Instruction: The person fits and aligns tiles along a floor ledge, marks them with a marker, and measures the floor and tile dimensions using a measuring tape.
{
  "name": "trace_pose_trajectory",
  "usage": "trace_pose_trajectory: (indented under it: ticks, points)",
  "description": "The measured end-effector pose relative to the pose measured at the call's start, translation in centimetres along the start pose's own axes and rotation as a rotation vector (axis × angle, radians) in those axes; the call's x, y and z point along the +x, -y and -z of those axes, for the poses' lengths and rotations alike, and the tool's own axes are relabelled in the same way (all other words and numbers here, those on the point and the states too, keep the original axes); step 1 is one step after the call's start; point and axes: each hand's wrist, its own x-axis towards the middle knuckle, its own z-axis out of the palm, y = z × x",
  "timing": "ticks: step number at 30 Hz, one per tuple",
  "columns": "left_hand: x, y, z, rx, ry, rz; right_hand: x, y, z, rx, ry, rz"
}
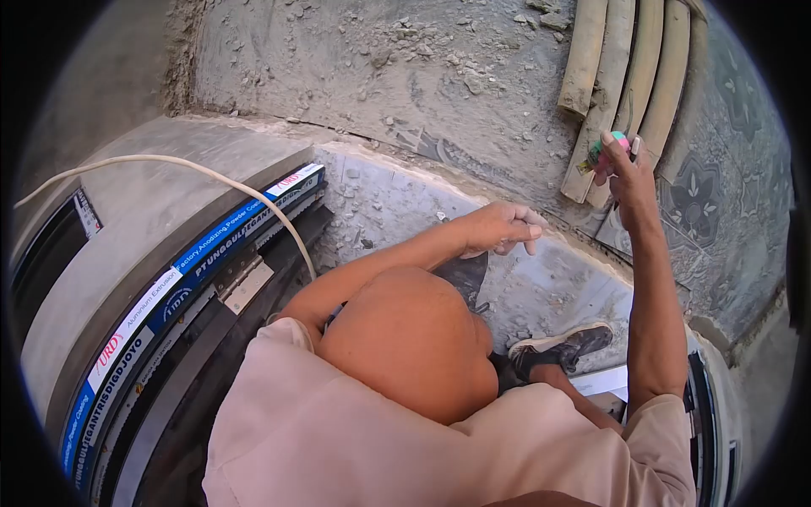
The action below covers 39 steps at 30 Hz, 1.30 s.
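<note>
The right hand (pixel 627 173) grasps a small pink-and-green object (pixel 623 142) near wooden poles (pixel 612 76). The left hand (pixel 503 228) curls loosely, its grip impossible to tell

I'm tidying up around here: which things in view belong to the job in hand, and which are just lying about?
Likely in the job:
pink-and-green item, held in the right hand
perhaps the pale slab by the left hand

Apparently just lying about:
wooden lengths
pale cable
rubble

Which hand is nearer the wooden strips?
Right. The right hand, holding a pink-and-green object, is by the near ends of the wooden strips; the left hand is apart, off to their left.
</note>
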Motion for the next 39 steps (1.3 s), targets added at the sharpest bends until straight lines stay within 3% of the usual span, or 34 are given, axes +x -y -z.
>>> trace_pose_trajectory:
  ticks: [3, 10, 15, 18, 25, 27, 31, 33, 35, 37, 38, 39]
  points:
    - [0.8, -0.6, -0.2, -0.206, -0.02, -0.129, -5.7, -0.2, -3.9, 0.216, -0.025, -0.058]
    - [0.7, 1.4, 1.9, -0.238, 0.013, -0.129, -11.1, -2.3, -6.4, 0.228, -0.08, -0.082]
    - [0.0, 1.6, 3.3, -0.076, 0.076, -0.012, -12.6, -1.4, -5.9, 0.178, 0.18, -0.149]
    - [-0.6, 1.8, 3.2, 0.115, 0.067, -0.081, -13.1, -1.6, -4.9, 0.052, 0.328, -0.2]
    - [-1.6, 1.4, 4.1, 0.174, 0.187, -0.073, -13.4, 0.9, -6.3, -0.144, 0.569, -0.161]
    - [-2.7, 0.4, 4.6, 0.464, 0.093, -0.152, -13.4, 0.9, -6.4, -0.14, 0.622, -0.05]
    - [-4.8, -2.0, 9.1, 0.487, -0.172, -0.254, -12.7, 0.9, -4.3, -0.27, 0.684, -0.111]
    - [-5.9, -2.8, 12.3, 0.491, -0.343, -0.336, -12.2, 0.9, -3.5, -0.499, 0.73, -0.027]
    - [-7.1, -3.2, 13.3, 0.547, -0.452, -0.38, -12.0, 0.9, -3.8, -0.525, 0.712, -0.038]
    - [-8.6, -3.4, 11.9, 0.452, -0.861, -0.672, -11.4, 0.7, -5.2, -0.561, 0.63, 0.041]
    - [-8.8, -2.4, 11.4, 0.441, -0.86, -0.669, -11.2, 0.7, -6.2, -0.627, 0.6, 0.113]
    - [-8.8, -1.0, 11.2, 0.393, -1.04, -0.664, -10.9, 0.6, -7.4, -0.632, 0.603, 0.109]
